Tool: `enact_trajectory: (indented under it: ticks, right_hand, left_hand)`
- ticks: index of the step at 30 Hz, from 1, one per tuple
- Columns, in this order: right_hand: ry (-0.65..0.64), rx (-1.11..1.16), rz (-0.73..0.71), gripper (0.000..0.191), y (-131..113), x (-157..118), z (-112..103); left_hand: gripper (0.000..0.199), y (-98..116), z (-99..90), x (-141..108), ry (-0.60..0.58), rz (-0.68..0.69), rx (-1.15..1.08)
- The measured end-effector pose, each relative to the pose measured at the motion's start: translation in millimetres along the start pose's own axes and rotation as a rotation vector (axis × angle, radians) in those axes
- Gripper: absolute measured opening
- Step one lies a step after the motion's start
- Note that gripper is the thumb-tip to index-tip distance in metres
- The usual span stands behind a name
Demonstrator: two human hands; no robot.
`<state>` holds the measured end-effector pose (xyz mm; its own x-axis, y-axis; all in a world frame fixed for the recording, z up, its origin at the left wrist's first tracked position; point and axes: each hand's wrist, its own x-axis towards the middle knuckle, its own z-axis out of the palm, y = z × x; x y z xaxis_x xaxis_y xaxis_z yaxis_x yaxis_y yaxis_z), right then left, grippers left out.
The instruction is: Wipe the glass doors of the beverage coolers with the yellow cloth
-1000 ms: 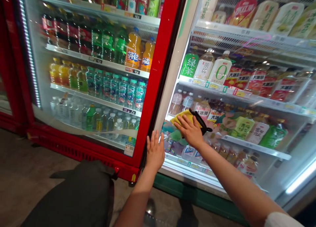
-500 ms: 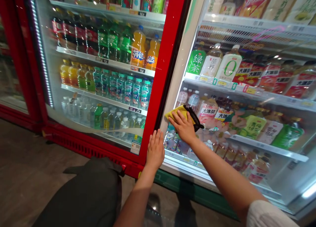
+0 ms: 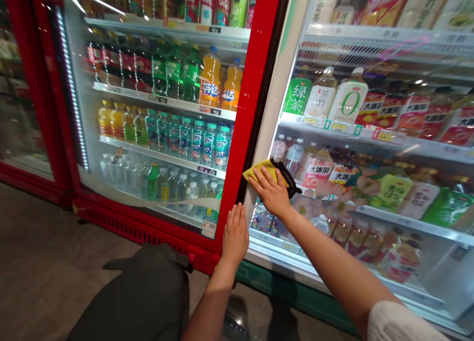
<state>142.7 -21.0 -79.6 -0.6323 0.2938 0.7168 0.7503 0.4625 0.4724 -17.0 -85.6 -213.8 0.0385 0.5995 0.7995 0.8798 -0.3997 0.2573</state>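
Pressing yellow cloth (image 3: pixel 252 172), right hand (image 3: pixel 273 191); bottles (image 3: pixel 321 95) stand inside fridge (image 3: pixel 271 121).

In the red-framed cooler (image 3: pixel 233 148), the upper full shelf (image 3: pixel 128 93) carries dark bottles (image 3: pixel 119 62) toward its left end, green bottles (image 3: pixel 174 71) midway and orange bottles (image 3: pixel 210 79) at its right end. Along the front edge of the next shelf (image 3: pixel 148 151) stand yellow bottles (image 3: pixel 105 118), then teal bottles (image 3: pixel 197 141). In the white-framed cooler (image 3: pixel 271 111), the middle shelf (image 3: pixel 392 137) holds a green-labelled bottle (image 3: pixel 297 91) at its left end and red-labelled bottles (image 3: pixel 414 108) farther right.
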Motion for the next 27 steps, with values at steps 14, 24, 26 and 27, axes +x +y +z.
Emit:
enact_trajectory:
  ticks: [14, 24, 26, 27]
  right_hand:
    - [-0.084, 0.073, -0.068, 0.051, -33.9, -52.5, 27.2]
    - [-0.094, 0.157, -0.124, 0.047, -29.9, -55.0, 27.8]
    - [-0.064, 0.117, 0.027, 0.053, -28.3, -49.9, 22.4]
    - [-0.063, 0.106, 0.063, 0.056, -31.8, -52.7, 22.4]
  left_hand:
    - [0.062, 3.3, 1.4, -2.1, 0.003, -0.099, 0.057]
    - [0.067, 5.8, -0.6, -5.9, -0.027, -0.108, 0.101]
    - [0.068, 5.3, -0.2, -5.8, -0.039, -0.116, 0.107]
    - [0.068, 4.8, 0.0, -6.2, -0.043, -0.116, 0.109]
